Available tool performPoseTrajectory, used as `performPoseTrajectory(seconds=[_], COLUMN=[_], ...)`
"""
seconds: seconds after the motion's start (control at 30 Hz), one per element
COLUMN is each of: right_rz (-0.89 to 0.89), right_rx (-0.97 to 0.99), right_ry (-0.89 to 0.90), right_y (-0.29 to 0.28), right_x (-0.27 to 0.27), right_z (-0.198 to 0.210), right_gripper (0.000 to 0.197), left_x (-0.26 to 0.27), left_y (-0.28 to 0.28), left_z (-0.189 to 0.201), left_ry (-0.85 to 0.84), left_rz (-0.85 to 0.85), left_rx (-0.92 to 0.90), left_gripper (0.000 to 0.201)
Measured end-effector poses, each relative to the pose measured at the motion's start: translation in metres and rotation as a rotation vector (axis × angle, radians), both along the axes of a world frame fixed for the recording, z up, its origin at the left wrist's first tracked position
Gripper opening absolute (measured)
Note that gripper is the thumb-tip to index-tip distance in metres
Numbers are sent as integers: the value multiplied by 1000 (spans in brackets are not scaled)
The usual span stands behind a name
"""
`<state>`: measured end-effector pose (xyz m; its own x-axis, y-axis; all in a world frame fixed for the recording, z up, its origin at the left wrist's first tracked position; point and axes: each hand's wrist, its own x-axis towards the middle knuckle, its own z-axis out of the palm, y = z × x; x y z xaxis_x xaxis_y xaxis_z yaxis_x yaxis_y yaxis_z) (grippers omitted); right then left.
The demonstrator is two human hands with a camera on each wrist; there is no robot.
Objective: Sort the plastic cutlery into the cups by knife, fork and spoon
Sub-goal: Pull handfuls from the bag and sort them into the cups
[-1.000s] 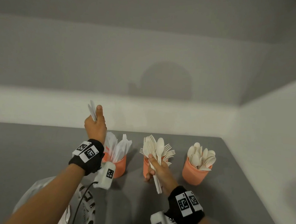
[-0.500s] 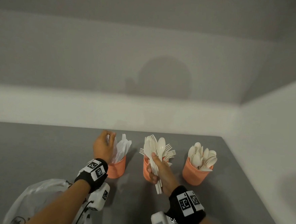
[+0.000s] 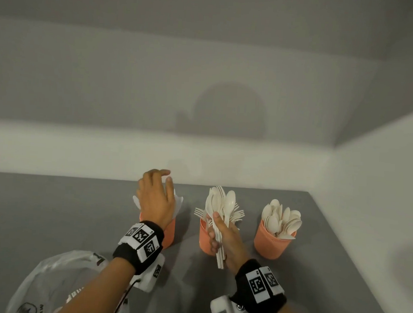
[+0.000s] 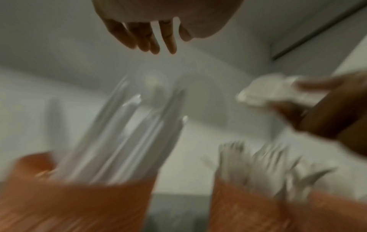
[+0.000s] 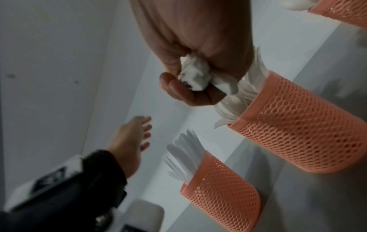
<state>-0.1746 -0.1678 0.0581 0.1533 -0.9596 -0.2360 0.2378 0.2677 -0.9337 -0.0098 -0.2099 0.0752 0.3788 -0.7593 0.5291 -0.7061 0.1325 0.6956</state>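
The fingers (image 4: 168,39) of the left hand (image 3: 156,199) hang straight and loosely spread, holding nothing, poised just above the white knives (image 5: 184,155) that stand in the left cup (image 5: 224,194), an orange mesh one. In the head view this hand covers most of that cup's mouth, so only the knife tips show at either side of it. The right hand (image 3: 221,238) has its fingers and thumb curled tightly round a bundle of cutlery (image 3: 219,206), gripping the handles low down; the handle ends stick out below the palm, and spoon bowls and fork tines fan out above the thumb. The bundle is held in front of the middle cup (image 3: 206,237), which holds forks (image 3: 238,213) with tines pointing up and outward; whether the hand touches the cup cannot be told. To the right, apart from both hands, the third cup (image 3: 272,246) stands full of spoons (image 3: 283,220), bowls up. All three cups stand upright in a row on the grey table (image 3: 326,274) near the white wall. A crumpled clear plastic bag (image 3: 52,285) with dark print lies on the table at the near left, under the left forearm. Each wrist wears a black band with square printed markers.
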Motion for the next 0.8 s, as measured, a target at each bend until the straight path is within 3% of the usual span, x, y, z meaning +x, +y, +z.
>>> performPoseTrajectory(seconds=[0.1,0.23,0.33,0.53,0.73,0.8], right_rz=[-16,-62,-79,-82,-172,-144], right_rx=[-30,-77,-76,-42,-29,-12], right_ry=[-49,-10,20,-29,-34,-87], right_y=[0,2,3,2,0,0], right_x=[1,5,6,-2,-9,-13], right_z=[3,6,6,1,-1,0], right_gripper=[25,25,30,36,29,29], left_x=[-29,-63,-75,-80,-67,-61], left_y=[13,28,29,25,19,17], left_z=[23,25,11,13,31,35], left_ry=[218,362,304,364,878,905], left_rz=[-215,-422,-488,-429,-386,-400], left_rx=[-31,388,528,475,174,171], left_gripper=[28,32,31,30,24,22])
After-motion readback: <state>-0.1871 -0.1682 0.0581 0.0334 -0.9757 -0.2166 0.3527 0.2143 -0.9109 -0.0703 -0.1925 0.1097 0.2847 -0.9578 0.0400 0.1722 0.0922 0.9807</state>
